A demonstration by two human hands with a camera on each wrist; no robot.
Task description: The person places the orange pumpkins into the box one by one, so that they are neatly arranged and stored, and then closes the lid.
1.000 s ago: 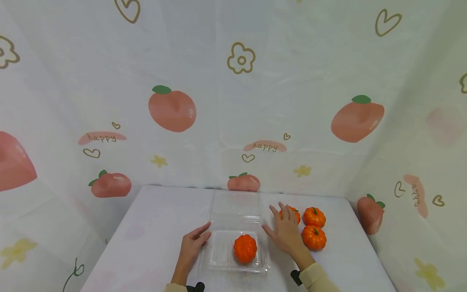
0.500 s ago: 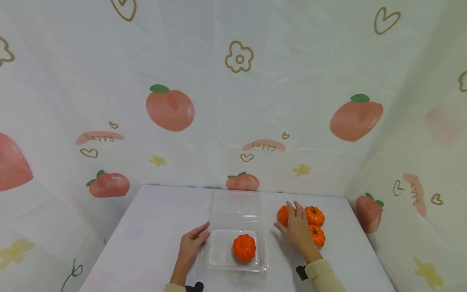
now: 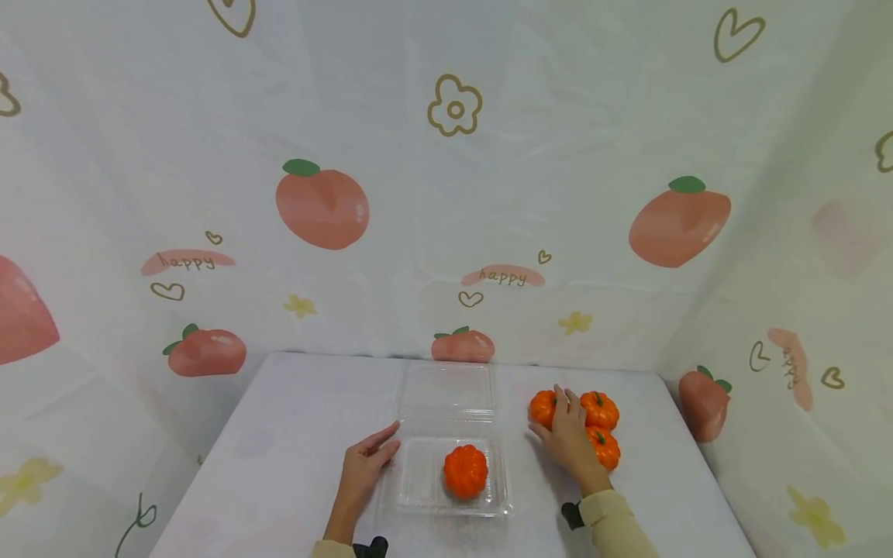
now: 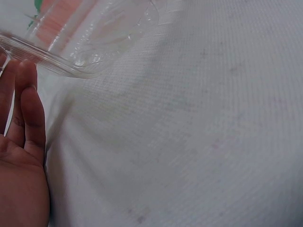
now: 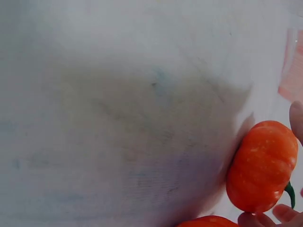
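A clear plastic clamshell box [image 3: 446, 509] lies on the white table with its lid [image 3: 448, 390] folded back. One orange mini pumpkin [image 3: 466, 471] rests in the right half of its base. My left hand [image 3: 359, 470] stays at the box's left edge, thumb and fingers apart; the left wrist view has fingertips [image 4: 27, 71] right at the rim. My right hand [image 3: 574, 446] is around the leftmost loose pumpkin [image 3: 541, 408], its thumb in front and fingers on the right side. In the right wrist view, curled fingertips [image 5: 255, 220] meet this pumpkin's lower side.
Two more pumpkins, one at the back [image 3: 601, 409] and one nearer [image 3: 608, 449], sit close to the right hand, which partly covers the nearer one. A white cloth wall [image 3: 391, 310] with fruit prints borders the table behind and at the sides.
My right hand has moved right from beside the box to the leftmost loose pumpkin, with its thumb coming closer to it. My left hand and the box have stayed in place.
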